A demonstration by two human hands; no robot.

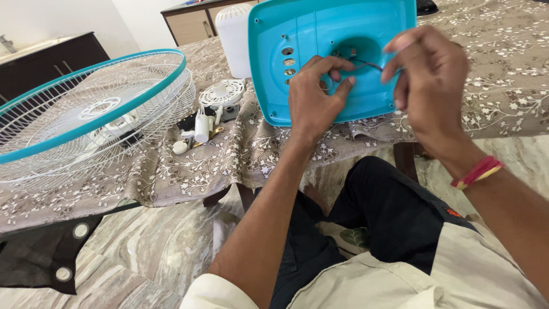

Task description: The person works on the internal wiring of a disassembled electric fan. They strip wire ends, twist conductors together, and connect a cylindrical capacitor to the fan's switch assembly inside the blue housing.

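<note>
A turquoise plastic fan base (297, 63) lies tilted on the table edge, its hollow underside facing me. My left hand (314, 100) rests against it, with thumb and fingers at the round opening in the middle. My right hand (426, 80) is raised in front of the base's right side and pinches a thin dark wire (369, 64) that runs out of the opening. A red and yellow thread band sits on my right wrist.
A white wire fan guard with a turquoise rim (86, 111) lies at the left on the floral tablecloth (503, 86). Small white and dark fan parts (203, 126) lie between guard and base. A white cylinder (234, 37) stands behind. My knees are under the table.
</note>
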